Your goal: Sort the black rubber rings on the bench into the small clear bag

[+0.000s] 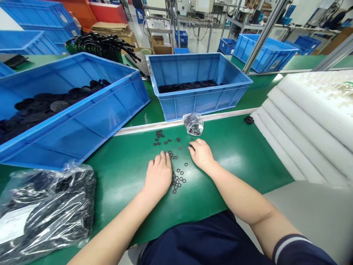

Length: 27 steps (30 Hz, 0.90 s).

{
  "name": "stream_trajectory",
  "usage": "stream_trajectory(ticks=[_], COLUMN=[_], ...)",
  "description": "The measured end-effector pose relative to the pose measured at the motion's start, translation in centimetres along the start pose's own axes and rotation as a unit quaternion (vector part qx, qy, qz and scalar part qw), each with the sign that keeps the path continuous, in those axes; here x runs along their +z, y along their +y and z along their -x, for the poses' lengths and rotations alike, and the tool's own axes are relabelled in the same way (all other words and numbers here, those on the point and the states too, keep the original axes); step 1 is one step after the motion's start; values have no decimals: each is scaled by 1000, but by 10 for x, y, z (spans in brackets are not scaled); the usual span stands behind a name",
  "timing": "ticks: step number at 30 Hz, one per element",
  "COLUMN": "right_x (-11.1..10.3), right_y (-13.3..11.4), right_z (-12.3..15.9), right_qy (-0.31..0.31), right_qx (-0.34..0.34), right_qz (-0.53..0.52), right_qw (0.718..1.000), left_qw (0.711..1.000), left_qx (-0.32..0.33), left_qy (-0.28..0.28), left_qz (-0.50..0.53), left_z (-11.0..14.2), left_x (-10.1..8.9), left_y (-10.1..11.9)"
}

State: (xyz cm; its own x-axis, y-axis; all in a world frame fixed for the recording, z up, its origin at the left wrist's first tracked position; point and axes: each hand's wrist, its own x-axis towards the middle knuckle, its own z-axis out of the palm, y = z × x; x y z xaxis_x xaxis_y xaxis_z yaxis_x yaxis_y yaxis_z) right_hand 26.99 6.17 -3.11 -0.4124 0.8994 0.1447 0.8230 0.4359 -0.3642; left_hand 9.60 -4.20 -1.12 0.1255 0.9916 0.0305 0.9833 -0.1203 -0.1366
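Observation:
Small black rings (181,179) lie scattered on the green work surface, several of them in a loose cluster and others in a group (159,133) farther back. My left hand (160,175) rests palm down beside the cluster, fingers stretched out, its fingertips close to a few rings (173,156). To the right, my right hand (202,155) has thumb and forefinger pinched on a small black ring (191,146), partly covered by the fingers. Just behind that hand sits a clear plastic bag (193,124) with more small rings inside.
Two blue bins with black discs stand at the left (110,106) and back (201,101). A plastic bag of black parts (68,206) lies front left. White foam sheets (306,136) are stacked on the right, a black round part (249,120) beside them. A pale ledge (226,115) crosses behind.

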Motion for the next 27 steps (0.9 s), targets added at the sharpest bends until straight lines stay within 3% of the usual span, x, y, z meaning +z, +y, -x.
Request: stream_trajectory(ticks=[6,13,22,27], right_x=[4,4,-1,-5], right_y=[-2,0,-1,-1], right_z=[-6,-7,-6,-5], right_qy=[-10,-1,-19,-28], right_qx=[-9,5,-3,-20], right_qz=[4,-2,-1,-44], right_qw=[1000,1000,1000,998], left_qw=[995,953,952,929], left_qx=[-19,-8,14,-2], left_qy=[57,128,180,220], left_qz=[81,276,248,296], left_z=[0,-27,-45,-45], left_x=[13,38,48,50], left_y=[-15,-44,-56,-56])
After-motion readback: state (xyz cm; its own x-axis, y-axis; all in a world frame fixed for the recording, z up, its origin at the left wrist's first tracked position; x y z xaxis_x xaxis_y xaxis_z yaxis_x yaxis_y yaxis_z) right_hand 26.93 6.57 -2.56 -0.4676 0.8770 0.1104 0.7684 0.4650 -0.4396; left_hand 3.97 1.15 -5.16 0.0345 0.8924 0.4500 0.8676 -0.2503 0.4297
